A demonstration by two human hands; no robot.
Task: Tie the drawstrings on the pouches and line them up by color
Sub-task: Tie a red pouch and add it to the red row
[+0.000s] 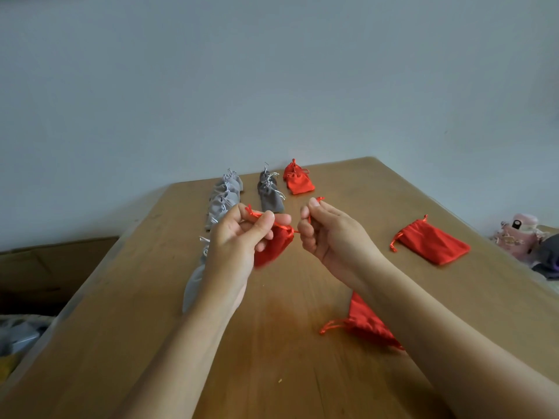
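Your left grip (242,234) and right grip (326,234) each pinch a string (257,213) of the red pouch (273,247) above the desk (302,373), three tied rows (270,195) wait at the back, and two loose red pouches (432,243) look untied.

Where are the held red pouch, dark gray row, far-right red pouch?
held red pouch (273,246): head view, body below the neck
dark gray row (272,202): head view, nearest pouch's body
far-right red pouch (432,243): head view, cloth middle

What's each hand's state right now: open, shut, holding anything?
Left hand: closed, pinching a drawstring of the red pouch.
Right hand: closed, pinching the other drawstring of the same pouch.
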